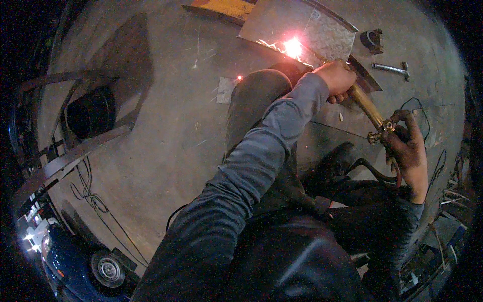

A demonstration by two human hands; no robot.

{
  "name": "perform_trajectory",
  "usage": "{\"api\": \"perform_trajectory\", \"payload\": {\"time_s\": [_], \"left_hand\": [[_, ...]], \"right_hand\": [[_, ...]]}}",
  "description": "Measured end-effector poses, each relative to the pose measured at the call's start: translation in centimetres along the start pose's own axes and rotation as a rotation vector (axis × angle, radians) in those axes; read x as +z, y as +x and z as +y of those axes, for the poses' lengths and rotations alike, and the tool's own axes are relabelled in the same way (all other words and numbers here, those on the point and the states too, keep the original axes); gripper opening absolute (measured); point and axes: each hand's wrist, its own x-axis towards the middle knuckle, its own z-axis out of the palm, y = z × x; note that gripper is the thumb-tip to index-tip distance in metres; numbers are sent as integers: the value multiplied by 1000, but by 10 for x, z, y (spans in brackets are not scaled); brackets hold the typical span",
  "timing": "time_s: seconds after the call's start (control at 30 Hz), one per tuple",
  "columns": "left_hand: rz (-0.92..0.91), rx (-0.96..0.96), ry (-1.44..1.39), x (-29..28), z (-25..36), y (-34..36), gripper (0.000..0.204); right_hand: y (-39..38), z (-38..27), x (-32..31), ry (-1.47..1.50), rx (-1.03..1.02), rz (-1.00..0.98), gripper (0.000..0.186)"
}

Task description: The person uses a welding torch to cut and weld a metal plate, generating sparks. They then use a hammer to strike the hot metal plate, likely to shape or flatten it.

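Observation:
A brass gas cutting torch runs slantwise between my two hands. My left hand is wrapped round its front part, close to the metal sheet. At the rear, the fingers of my right hand close about the valve end, by the brass knobs. A dark hose bends away below that hand. The torch's tip is lost in a bright glare at the near edge of a grey metal sheet. Sparks spray leftward along this edge.
A hammer and a dark metal piece lie right of the sheet. A small metal plate is beside my knee. Leftward stand a metal frame and loose cable. A blue car is at lower left.

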Motion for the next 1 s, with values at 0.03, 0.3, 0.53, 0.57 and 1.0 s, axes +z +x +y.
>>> {"api": "perform_trajectory", "payload": {"time_s": [0.03, 0.3, 0.53, 0.57, 1.0], "left_hand": [[-3, -9, 8, 0, 0, 1, 42], [34, -47, -77, 2, 4, -4, 32], [-6, -53, -64, 0, -1, 0, 35], [-4, -58, -73, 0, -3, 2, 34], [45, -51, -33, 0, 10, -12, 32]], "right_hand": [[-1, -3, 1, 1, 3, -1, 36], [-1, -5, 1, 17, 48, 7, 46], [-3, -8, 2, 28, 26, -18, 46], [-3, -7, 2, 26, 23, -18, 46], [-3, -5, -1, 53, 0, -47, 31]]}}
